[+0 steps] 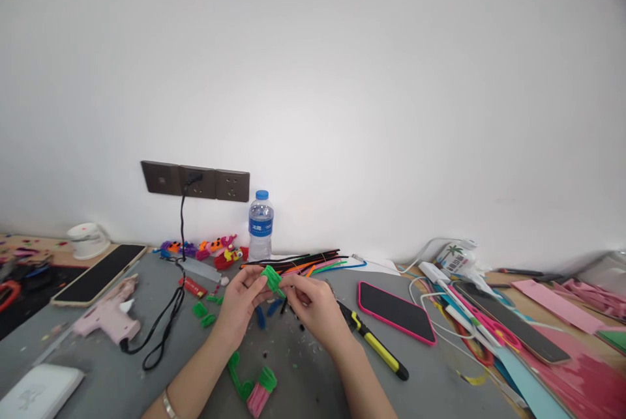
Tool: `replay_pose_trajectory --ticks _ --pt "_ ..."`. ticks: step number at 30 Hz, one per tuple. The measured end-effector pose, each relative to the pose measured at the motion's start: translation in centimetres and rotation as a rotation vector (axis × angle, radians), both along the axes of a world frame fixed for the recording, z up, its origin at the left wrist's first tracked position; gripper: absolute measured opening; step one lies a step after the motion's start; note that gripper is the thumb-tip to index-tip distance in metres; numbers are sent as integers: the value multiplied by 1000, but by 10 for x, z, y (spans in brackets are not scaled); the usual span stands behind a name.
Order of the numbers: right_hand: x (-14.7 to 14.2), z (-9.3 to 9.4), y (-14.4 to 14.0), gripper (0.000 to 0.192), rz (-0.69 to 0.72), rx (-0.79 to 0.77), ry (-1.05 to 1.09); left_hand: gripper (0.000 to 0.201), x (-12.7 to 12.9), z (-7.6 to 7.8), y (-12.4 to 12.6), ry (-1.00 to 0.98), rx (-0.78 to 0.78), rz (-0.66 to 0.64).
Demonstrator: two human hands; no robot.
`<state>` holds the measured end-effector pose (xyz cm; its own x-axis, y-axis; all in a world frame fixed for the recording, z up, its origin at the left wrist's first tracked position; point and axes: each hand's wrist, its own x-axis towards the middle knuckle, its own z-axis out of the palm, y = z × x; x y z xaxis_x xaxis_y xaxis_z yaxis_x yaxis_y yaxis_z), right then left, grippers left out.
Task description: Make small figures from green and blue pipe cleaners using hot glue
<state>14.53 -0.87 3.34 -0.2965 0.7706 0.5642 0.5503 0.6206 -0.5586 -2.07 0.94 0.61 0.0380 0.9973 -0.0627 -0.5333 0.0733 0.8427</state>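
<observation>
Holding a small bright green pipe-cleaner coil (272,279) over the grey table (303,367), we see it as a fuzzy, tightly wound bundle with a short loose tail at its 5 o'clock. At 9 o'clock of our hands lie a pink glue gun (108,318) with its black cord (161,331), then green scraps (203,315); bare grey surface stays open toward 6 o'clock, apart from a green and pink pipe-cleaner piece (252,388). At 12 o'clock a water bottle (261,225) stands by the wall, with loose pipe cleaners (308,261) beside it. At 3 o'clock lie a yellow utility knife (375,343) and a pink-cased phone (396,311). Our left hand (239,305) pinches the coil from 9 o'clock, our right hand (315,307) pinches it from 3 o'clock, fingertips almost meeting.
</observation>
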Motion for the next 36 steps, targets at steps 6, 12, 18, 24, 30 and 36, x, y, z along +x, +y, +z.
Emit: replay_pose_trajectory --ticks 6,12,18,24,30,36 --pt "0 0 1 19 -11 6 -13 37 0 2 -2 -5 -19 9" --pt "-1 0 0 18 -3 -5 -5 35 0 0 -1 -14 -7 -6" --pt "0 1 1 18 -2 -2 0 34 0 1 -1 -11 -12 -4" --pt "0 3 0 19 -6 -12 -10 34 1 3 -3 0 -21 12" --pt "0 3 -1 19 -7 -29 3 33 2 3 -3 1 -5 24" --pt "0 1 -1 19 -6 -42 1 33 1 4 -3 4 -3 17"
